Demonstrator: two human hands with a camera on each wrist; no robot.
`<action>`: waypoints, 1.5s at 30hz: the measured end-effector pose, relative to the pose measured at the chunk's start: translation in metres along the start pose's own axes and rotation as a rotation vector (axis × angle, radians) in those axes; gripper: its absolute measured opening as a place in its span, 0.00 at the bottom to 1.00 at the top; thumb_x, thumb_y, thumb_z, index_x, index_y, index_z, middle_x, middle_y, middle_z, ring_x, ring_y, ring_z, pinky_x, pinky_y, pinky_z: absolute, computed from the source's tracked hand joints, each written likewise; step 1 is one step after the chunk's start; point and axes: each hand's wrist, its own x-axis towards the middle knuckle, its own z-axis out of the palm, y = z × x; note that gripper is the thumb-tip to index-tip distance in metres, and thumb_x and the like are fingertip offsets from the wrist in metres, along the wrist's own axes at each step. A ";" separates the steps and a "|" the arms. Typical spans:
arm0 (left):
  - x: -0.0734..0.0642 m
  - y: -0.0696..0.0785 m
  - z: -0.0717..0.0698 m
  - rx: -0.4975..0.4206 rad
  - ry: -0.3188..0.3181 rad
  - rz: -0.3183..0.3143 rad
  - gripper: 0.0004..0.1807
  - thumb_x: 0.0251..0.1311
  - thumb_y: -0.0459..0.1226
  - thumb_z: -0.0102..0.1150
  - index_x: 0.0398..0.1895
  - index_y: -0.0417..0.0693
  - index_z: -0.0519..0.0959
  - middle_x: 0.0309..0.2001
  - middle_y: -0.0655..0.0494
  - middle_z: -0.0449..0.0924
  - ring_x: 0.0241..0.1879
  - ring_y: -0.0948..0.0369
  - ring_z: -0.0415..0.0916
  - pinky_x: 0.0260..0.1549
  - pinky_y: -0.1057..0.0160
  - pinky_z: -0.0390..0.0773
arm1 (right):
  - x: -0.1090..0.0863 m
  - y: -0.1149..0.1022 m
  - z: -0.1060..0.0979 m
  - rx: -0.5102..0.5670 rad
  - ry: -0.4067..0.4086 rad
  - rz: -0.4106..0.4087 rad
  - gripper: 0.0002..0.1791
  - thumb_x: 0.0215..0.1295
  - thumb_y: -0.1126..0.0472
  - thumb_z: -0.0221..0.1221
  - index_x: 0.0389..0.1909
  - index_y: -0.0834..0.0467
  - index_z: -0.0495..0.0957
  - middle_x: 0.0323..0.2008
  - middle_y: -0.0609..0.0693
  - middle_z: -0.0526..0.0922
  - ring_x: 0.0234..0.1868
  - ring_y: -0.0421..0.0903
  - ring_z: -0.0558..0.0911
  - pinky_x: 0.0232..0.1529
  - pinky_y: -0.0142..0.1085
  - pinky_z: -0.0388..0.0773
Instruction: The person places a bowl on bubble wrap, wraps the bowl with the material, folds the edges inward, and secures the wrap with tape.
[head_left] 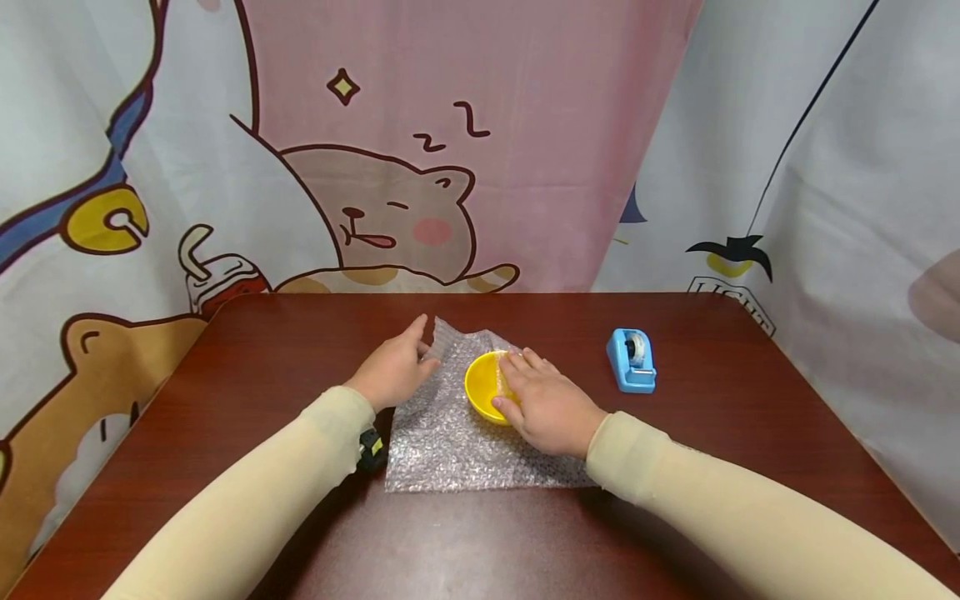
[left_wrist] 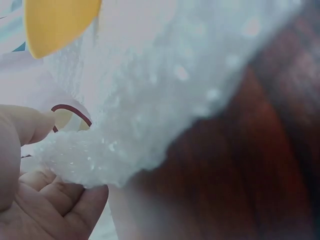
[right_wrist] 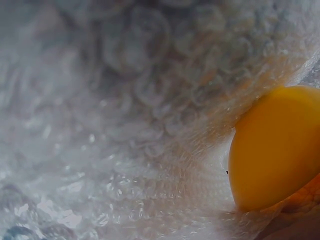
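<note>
**Desk:** What do I run under this one?

**Me:** Two hands at a dark wooden table [head_left: 300, 533]. From my remote seat I see the left hand [head_left: 393, 367] pinching the far-left corner of a sheet of bubble wrap [head_left: 450, 442], thumb and fingers closed on the film; the left wrist view shows that corner lifted off the wood between thumb and palm. The right hand [head_left: 546, 404] lies over the near-right rim of a small yellow bowl [head_left: 482, 387], fingers mostly straight, pressing a folded flap of wrap against it. I judge that hand as resting flat, not gripping.

**Desk:** And the bowl itself?

**Me:** It sits on the wrap just left of the right hand, near the sheet's far edge, partly covered.

**Desk:** Any risk worth a line?

**Me:** I see a few. The bowl is light and held only by pressure from above; a tug from the left hand could slide or tip it out from under the right. The pinched corner is thin film and may slip free. The flap under the right fingers may spring back if the pressure eases. The blue tape dispenser [head_left: 632, 360] stands well to the right of the right hand, so reaching for it would mean letting go.
</note>
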 end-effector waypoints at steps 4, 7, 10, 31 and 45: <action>0.000 -0.001 0.001 0.050 -0.028 0.004 0.42 0.77 0.46 0.58 0.86 0.46 0.51 0.73 0.44 0.75 0.66 0.48 0.80 0.65 0.46 0.80 | 0.000 0.000 0.000 0.000 -0.002 0.001 0.41 0.82 0.41 0.47 0.82 0.65 0.57 0.82 0.62 0.59 0.83 0.64 0.56 0.83 0.56 0.53; 0.000 -0.002 0.003 0.090 -0.032 0.015 0.37 0.78 0.46 0.57 0.83 0.42 0.58 0.76 0.43 0.71 0.70 0.46 0.75 0.69 0.43 0.75 | 0.000 0.000 0.000 0.000 -0.002 0.001 0.41 0.82 0.41 0.47 0.82 0.65 0.57 0.82 0.62 0.59 0.83 0.64 0.56 0.83 0.55 0.52; 0.001 -0.002 0.003 0.104 -0.026 0.026 0.34 0.78 0.45 0.56 0.80 0.42 0.64 0.76 0.44 0.72 0.72 0.46 0.73 0.71 0.43 0.73 | 0.000 0.000 0.000 0.000 -0.002 0.002 0.41 0.82 0.40 0.46 0.82 0.64 0.56 0.82 0.62 0.59 0.84 0.64 0.56 0.83 0.55 0.53; -0.007 0.010 0.008 0.050 0.092 0.149 0.24 0.80 0.42 0.53 0.74 0.47 0.75 0.69 0.50 0.80 0.68 0.51 0.79 0.68 0.46 0.77 | 0.000 0.000 0.000 -0.006 0.015 -0.020 0.40 0.83 0.41 0.46 0.82 0.65 0.57 0.82 0.62 0.60 0.83 0.65 0.56 0.83 0.56 0.53; -0.015 0.021 0.009 0.036 0.128 0.250 0.22 0.81 0.41 0.52 0.72 0.47 0.77 0.68 0.50 0.81 0.63 0.53 0.83 0.65 0.49 0.80 | 0.000 0.001 0.001 -0.010 0.019 -0.030 0.40 0.83 0.42 0.46 0.81 0.66 0.58 0.81 0.63 0.61 0.83 0.65 0.57 0.83 0.56 0.54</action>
